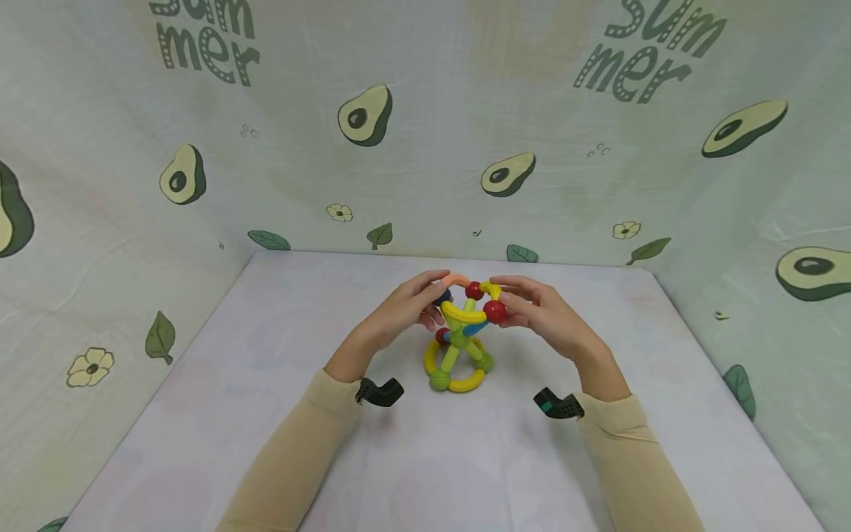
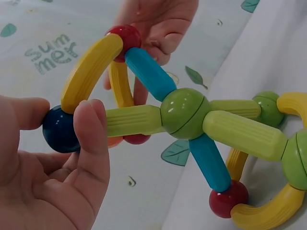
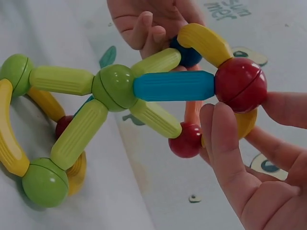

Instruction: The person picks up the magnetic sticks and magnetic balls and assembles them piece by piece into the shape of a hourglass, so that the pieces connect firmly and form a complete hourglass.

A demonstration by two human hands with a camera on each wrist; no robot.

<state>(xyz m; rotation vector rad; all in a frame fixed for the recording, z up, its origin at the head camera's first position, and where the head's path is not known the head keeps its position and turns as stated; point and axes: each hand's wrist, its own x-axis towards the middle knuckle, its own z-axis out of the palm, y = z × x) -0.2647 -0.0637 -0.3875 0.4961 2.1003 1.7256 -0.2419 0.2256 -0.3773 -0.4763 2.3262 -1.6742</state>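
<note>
On the table stands a toy built from magnetic balls and rods, with a green ball (image 2: 184, 112) at its middle. Light green rods (image 3: 62, 80) and blue rods (image 3: 173, 86) spread from that ball to a lower and an upper ring. Yellow curved rods (image 1: 467, 382) join balls in the lower ring; the upper one has yellow pieces and an orange curved rod (image 1: 456, 280). My left hand (image 1: 399, 310) pinches the dark blue ball (image 2: 60, 128) on the upper ring's left. Opposite, my right hand (image 1: 548, 314) pinches a glossy red ball (image 3: 240, 84) between its fingertips.
A pale cloth covers the table (image 1: 452, 465). Behind it and at both sides hangs a curtain (image 1: 425, 185) printed with avocados, leaves and lettering. Black straps with small devices sit at both wrists, over beige sleeves (image 1: 295, 451).
</note>
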